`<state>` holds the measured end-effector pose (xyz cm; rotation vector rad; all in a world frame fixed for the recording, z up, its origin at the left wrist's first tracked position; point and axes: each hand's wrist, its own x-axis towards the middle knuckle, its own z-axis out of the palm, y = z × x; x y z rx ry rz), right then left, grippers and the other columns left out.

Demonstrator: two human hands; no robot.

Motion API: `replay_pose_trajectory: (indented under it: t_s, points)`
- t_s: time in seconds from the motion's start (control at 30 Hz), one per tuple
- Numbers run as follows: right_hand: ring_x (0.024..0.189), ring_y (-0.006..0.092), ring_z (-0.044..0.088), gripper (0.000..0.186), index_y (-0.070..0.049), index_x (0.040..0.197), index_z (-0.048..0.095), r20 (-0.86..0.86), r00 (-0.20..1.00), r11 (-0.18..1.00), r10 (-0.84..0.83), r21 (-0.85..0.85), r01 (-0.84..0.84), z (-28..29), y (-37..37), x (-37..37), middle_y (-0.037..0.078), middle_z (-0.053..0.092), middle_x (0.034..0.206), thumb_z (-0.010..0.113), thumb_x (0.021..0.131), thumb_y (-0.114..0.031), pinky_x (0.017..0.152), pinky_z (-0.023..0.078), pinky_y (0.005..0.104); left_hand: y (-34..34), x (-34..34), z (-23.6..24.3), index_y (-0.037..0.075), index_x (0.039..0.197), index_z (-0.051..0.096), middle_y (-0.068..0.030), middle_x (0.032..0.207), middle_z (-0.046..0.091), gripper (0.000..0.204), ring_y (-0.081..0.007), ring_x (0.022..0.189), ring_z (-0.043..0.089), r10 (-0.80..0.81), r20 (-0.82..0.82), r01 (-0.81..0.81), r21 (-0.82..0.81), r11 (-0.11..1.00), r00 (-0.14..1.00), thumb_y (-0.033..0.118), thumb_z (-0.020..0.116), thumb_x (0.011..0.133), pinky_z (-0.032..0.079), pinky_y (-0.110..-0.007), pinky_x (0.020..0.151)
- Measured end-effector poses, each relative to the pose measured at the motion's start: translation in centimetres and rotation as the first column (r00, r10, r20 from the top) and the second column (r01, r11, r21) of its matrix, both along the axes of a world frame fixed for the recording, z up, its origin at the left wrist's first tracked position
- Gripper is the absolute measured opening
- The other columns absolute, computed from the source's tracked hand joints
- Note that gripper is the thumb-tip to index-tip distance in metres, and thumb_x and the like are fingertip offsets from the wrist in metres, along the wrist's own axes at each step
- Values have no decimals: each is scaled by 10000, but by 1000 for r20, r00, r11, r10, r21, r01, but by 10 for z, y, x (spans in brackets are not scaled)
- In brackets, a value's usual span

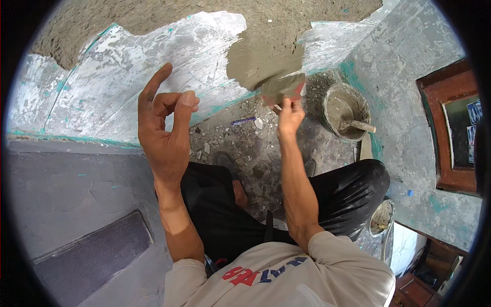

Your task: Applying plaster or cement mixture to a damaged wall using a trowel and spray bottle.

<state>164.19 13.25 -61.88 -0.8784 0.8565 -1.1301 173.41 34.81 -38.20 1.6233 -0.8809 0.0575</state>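
My right hand (290,115) grips a flat plastering trowel (279,88) with its fingers and thumb, its blade at the lower edge of a wet grey mortar patch (263,56) on the wall. My left hand (163,128) is raised before the scraped white wall surface (112,77), index finger extended and the others loosely bent, holding nothing. Beside my right hand, a bucket (348,91) holds grey mix, with a wooden handle (362,126) sticking out of it.
Rubble (250,133) litters the floor between the wall and my bent legs. A second bucket (381,217) sits by my right knee, near a plastic bottle (401,190). The right wall carries a wooden frame (442,163); a grey wall (76,181) flanks my left.
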Motion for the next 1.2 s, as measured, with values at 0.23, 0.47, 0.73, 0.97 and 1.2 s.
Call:
replay_pose_trajectory:
  t_s: [0.23, 0.47, 0.73, 0.97, 1.2]
  points:
    - [787, 252, 632, 318, 84, 1234, 624, -380, 921, 951, -88, -308, -37, -20, 22, 95, 189, 696, 904, 613, 1007, -138, 780, 534, 426, -9, -2, -5, -51, 1462, 468, -105, 924, 724, 481, -125, 849, 683, -8, -18, 7, -26, 1000, 1000, -5, 620, 1008, 555, -271, 816]
    - [935, 408, 700, 349, 76, 1280, 623, -400, 917, 800, -4, -551, -237, -3, 131, 82, 335, 679, 1066, 607, 997, -129, 831, 540, 465, -9, 0, -8, -56, 1474, 454, -97, 888, 720, 498, -124, 843, 681, -12, 13, 12, 15, 1000, 1000, -16, 615, 1005, 545, -264, 803]
    - [786, 199, 685, 223, 46, 1107, 643, -58, 986, 979, 155, 144, -145, -109, 5, -3, 94, 681, 967, 613, 992, -142, 708, 633, 369, -4, -1, -3, -64, 1465, 460, -90, 886, 716, 495, -120, 850, 678, -25, -7, 25, 39, 999, 1000, -28, 615, 996, 526, -262, 830]
    - [749, 238, 708, 133, 81, 968, 632, -42, 961, 939, 274, 228, -258, -104, -77, 42, 150, 671, 925, 605, 955, -49, 611, 671, 340, -14, -6, -8, -52, 1466, 464, -87, 877, 717, 497, -126, 849, 679, -45, -39, 46, 37, 998, 998, -13, 621, 996, 533, -274, 826]
    - [760, 228, 709, 342, 156, 1191, 620, -58, 950, 910, 308, 311, -276, -17, -28, 4, 178, 687, 1031, 600, 919, -51, 602, 671, 303, -12, -7, -5, -44, 1442, 502, -80, 894, 721, 476, -124, 842, 678, -23, -11, 24, 95, 995, 1000, -3, 636, 987, 535, -273, 818]
